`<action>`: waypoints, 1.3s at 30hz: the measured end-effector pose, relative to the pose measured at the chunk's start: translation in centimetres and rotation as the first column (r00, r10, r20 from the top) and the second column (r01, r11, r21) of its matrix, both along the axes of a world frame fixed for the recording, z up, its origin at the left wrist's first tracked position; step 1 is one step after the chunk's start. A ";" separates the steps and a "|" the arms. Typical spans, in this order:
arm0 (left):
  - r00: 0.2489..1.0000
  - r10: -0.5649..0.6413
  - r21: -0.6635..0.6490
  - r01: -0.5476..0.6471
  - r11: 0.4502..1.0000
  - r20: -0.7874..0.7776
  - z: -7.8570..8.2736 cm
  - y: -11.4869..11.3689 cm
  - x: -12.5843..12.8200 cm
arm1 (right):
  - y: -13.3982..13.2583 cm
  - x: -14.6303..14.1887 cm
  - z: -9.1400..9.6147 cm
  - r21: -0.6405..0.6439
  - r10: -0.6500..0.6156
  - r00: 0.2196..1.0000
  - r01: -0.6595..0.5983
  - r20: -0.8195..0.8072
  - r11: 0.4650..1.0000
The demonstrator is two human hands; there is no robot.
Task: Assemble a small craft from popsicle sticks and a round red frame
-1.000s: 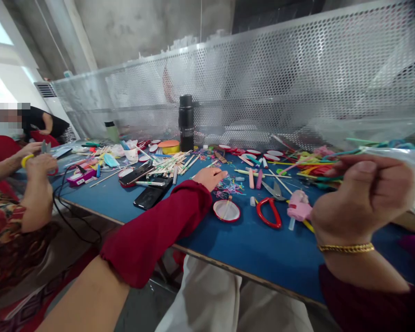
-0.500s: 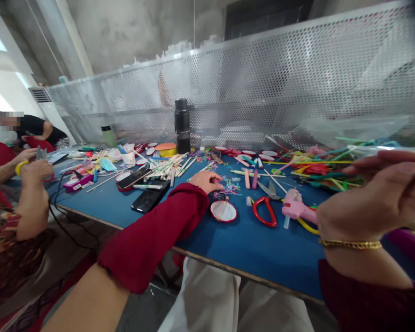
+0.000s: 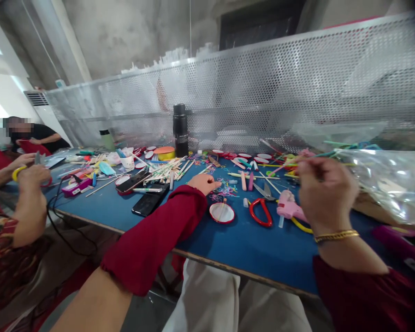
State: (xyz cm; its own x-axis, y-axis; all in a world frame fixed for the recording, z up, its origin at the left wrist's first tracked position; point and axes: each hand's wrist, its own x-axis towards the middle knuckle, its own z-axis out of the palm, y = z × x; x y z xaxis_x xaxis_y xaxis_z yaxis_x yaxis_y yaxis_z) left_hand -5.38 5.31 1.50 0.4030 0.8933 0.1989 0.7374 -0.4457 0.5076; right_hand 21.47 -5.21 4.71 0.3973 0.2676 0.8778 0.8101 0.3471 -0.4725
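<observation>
My left hand [image 3: 203, 183], in a dark red sleeve, lies on the blue table [image 3: 228, 240] with its fingers resting loosely open at a heap of small coloured rubber bands [image 3: 224, 188]. My right hand [image 3: 323, 193], with a gold bracelet, is raised above the table and pinched shut on thin coloured straws [image 3: 297, 164] that run into a clear plastic bag [image 3: 383, 177] at the right. Below that hand lie a pink glue gun [image 3: 288, 208] and red-handled scissors [image 3: 261, 210]. A white round lid with a red rim [image 3: 222, 213] sits just in front of my left hand.
A black flask [image 3: 180, 130] stands at the back before a perforated metal screen [image 3: 263, 87]. Two phones [image 3: 141, 191], wooden sticks [image 3: 168, 168], a yellow tape roll [image 3: 166, 152] and markers litter the table. At the left another person's hands [image 3: 27, 173] hold scissors.
My right hand has moved left and farther from the camera, drawing the straws along; the plastic bag now shows more fully at the right. My left hand stayed at the rubber bands.
</observation>
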 end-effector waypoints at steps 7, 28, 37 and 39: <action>0.991 0.120 0.017 -0.119 0.993 -0.052 0.7 0.4 -1.4 | -0.6 -3.4 -1.1 -0.505 0.292 0.917 -0.123 0.270 0.854; 0.844 0.427 0.223 -0.371 0.902 -0.323 0.2 2.6 -3.0 | -9.1 -8.3 -3.9 -0.285 0.325 0.762 -0.191 0.560 0.939; 0.841 0.401 0.299 -0.303 0.905 -0.364 -0.7 3.2 -2.4 | -8.9 -8.9 -4.5 -0.319 0.355 0.744 -0.199 0.566 0.927; 0.849 0.394 0.321 -0.287 0.903 -0.351 -0.7 3.1 -2.2 | -8.9 -8.5 -4.1 -0.318 0.355 0.733 -0.197 0.580 0.927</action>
State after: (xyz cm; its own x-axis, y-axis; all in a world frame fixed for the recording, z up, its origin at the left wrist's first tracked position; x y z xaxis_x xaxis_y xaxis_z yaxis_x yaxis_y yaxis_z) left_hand -7.54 8.38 0.80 0.1744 0.9311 0.3204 0.9790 -0.1988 0.0450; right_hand 12.97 -14.15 0.62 -0.3328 0.4933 0.8037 0.8329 0.5534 0.0052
